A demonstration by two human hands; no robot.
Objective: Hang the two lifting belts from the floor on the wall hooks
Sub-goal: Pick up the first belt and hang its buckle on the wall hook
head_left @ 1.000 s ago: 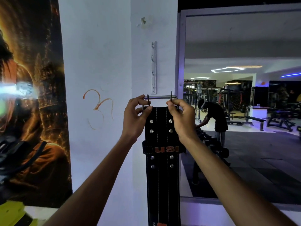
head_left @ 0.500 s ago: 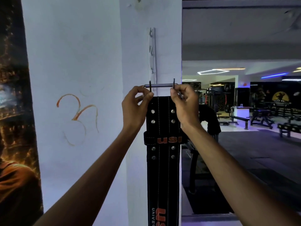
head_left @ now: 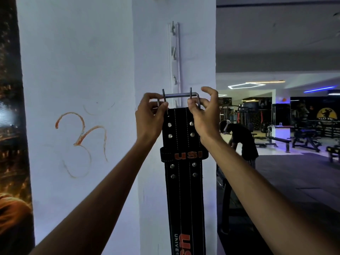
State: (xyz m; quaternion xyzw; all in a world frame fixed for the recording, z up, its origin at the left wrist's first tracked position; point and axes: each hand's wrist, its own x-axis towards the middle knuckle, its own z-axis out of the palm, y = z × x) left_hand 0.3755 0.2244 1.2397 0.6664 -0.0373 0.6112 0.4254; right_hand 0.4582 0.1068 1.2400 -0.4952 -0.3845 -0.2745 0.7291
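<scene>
1. My left hand [head_left: 150, 118]: thumb and forefinger pinched on the left end of the belt buckle [head_left: 179, 97], at its left prong; the other fingers are curled in behind.
2. My right hand [head_left: 204, 116]: thumb and forefinger nipped on the buckle's right prong and side bar; the remaining fingers are lifted and spread loosely, touching nothing.
3. The buckle is a grey metal frame with two upright prongs, held level between both hands, up against the wall.
4. The lifting belt [head_left: 184, 181] hangs straight down from the buckle, black with white stitching, studs in pairs, and a keeper loop lettered "USI" in orange. Its lower end runs out of the bottom of the view.
5. The hook rail [head_left: 174, 57], a white vertical strip with several small hooks, is fixed to the narrow face of the white pillar [head_left: 152, 52], near its right edge. The buckle sits at the rail's lower end; whether it is caught on a hook I cannot tell.
6. An orange scrawl [head_left: 82, 140] marks the pillar's broad left face.
7. A poster [head_left: 11, 126] covers the wall at far left.
8. Right of the pillar: gym floor, benches [head_left: 279, 139], and a bent-over person in black [head_left: 242, 140].
</scene>
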